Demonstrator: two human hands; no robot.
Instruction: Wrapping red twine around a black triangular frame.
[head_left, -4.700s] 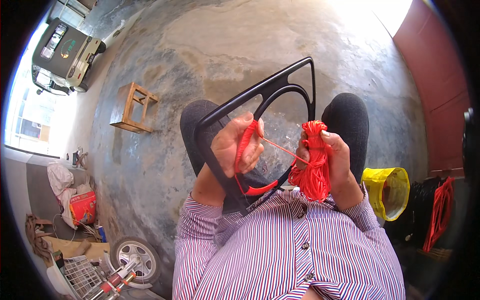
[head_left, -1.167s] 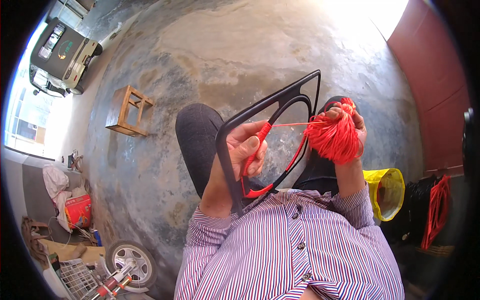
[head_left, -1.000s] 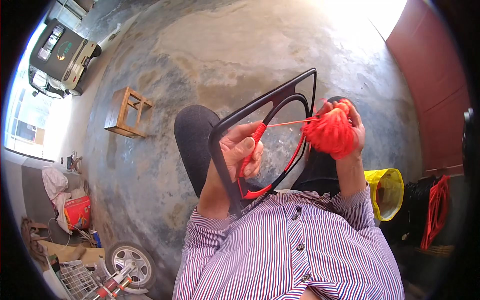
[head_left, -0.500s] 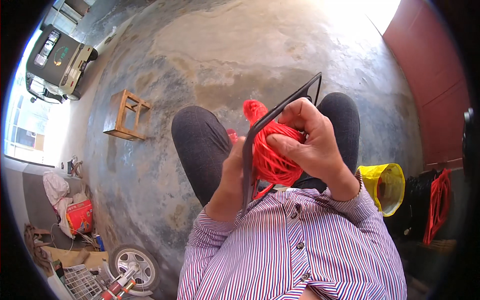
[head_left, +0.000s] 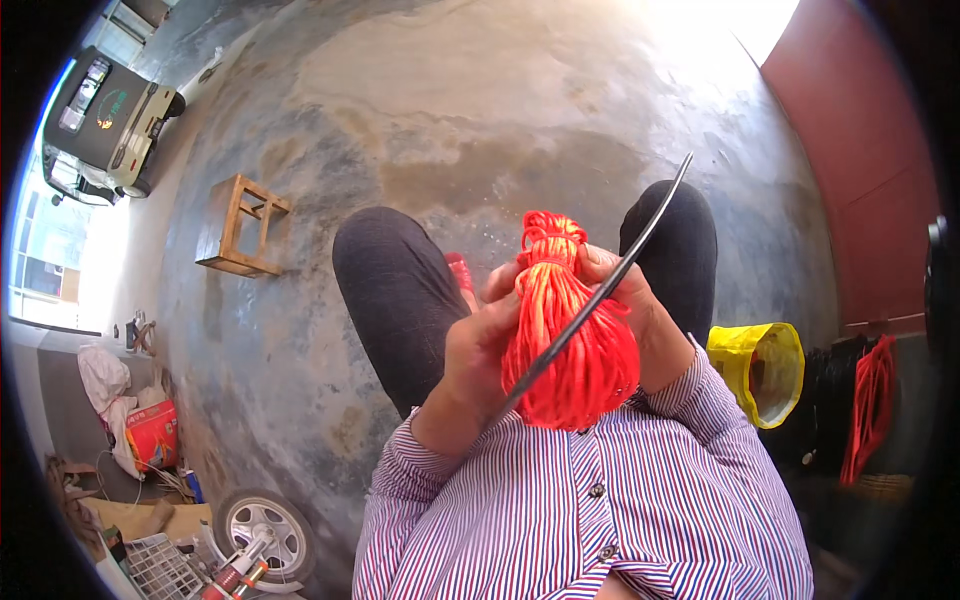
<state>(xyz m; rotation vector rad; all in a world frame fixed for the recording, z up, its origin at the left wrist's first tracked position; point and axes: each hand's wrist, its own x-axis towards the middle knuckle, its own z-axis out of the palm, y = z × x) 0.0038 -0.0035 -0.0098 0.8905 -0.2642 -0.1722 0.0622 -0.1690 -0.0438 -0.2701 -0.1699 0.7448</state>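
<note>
A bundle of glossy red cord (head_left: 560, 375) hangs upright in front of my chest, bound round near its top with a small tuft of loops above the binding. My left hand (head_left: 480, 345) grips its left side, fingertips by the binding. On the other side my right hand (head_left: 640, 305) closes round the neck of the bundle, partly hidden behind the cord. A long thin black strip (head_left: 610, 280) crosses diagonally in front of the bundle, its lower end near my left wrist; whether a hand holds it I cannot tell.
A wooden stool (head_left: 240, 228) lies tipped on the concrete floor at the left. A yellow container (head_left: 738, 355) stands by my right side, with a hank of red cord (head_left: 870, 410) beyond it. A spoked wheel (head_left: 265, 535) and a red bag (head_left: 152, 432) are at the lower left.
The red bundle has turned to show its bound neck and loops. My left hand has come round onto it, and the black strip now appears narrower and farther right.
</note>
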